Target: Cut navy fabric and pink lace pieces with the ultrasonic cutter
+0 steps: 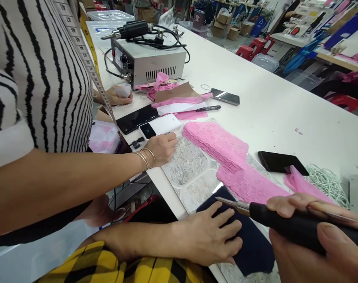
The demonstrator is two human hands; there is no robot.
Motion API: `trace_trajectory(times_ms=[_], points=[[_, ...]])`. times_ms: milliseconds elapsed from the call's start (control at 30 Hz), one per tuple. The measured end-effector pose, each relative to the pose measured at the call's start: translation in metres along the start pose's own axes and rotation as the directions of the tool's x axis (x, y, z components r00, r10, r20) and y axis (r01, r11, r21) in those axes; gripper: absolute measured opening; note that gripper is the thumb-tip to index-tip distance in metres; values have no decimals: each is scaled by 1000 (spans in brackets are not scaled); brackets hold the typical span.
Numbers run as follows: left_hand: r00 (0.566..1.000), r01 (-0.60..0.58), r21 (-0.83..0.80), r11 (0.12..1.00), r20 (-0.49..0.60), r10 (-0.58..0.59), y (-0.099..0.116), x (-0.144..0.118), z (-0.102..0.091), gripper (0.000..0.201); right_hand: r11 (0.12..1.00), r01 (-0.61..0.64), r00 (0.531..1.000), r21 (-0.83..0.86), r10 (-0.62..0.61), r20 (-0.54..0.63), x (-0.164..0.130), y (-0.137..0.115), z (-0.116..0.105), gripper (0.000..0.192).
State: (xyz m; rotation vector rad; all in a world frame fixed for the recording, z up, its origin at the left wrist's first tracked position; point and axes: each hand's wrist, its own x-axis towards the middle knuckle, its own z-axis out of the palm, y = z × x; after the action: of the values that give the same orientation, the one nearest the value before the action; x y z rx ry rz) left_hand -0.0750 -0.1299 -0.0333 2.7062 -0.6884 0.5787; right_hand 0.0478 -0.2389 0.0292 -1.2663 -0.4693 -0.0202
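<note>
My left hand [211,236] lies spread, palm down, on a piece of navy blue fabric [255,255] near the table's front edge. In my right hand [302,251] is a black pen-shaped tool [285,222] with a pointed metal tip. That tip hovers over or touches the navy fabric just beyond my left fingers; I cannot tell which. Beside the fabric, a stack of pink lace pieces [217,143] lies on a clear, glittery sheet [187,161]. More pink lace [252,182] stretches from the stack toward my right hand.
A co-worker's hand [163,149] rests by a white power bank [164,125]. Their other hand [118,94] holds something white. Behind stands a grey machine box [158,65] with another black tool [132,29] on top. Phones [280,162] and white cord [326,184] lie to the right.
</note>
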Motion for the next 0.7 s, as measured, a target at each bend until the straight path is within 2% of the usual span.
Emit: trace_trajectory(times_ms=[100, 400, 700], points=[[1000, 2, -1, 1000, -2, -2, 1, 0, 0, 37, 999, 34, 999, -5, -34, -2, -2, 2, 3, 17], [1000, 17, 24, 1000, 7, -18, 2, -2, 2, 38, 1000, 3, 1000, -24, -3, -3, -7, 5, 4, 18], [1000, 4, 18, 1000, -4, -4, 1, -2, 3, 39, 998, 28, 1000, -48, -29, -6, -6, 6, 6, 18]])
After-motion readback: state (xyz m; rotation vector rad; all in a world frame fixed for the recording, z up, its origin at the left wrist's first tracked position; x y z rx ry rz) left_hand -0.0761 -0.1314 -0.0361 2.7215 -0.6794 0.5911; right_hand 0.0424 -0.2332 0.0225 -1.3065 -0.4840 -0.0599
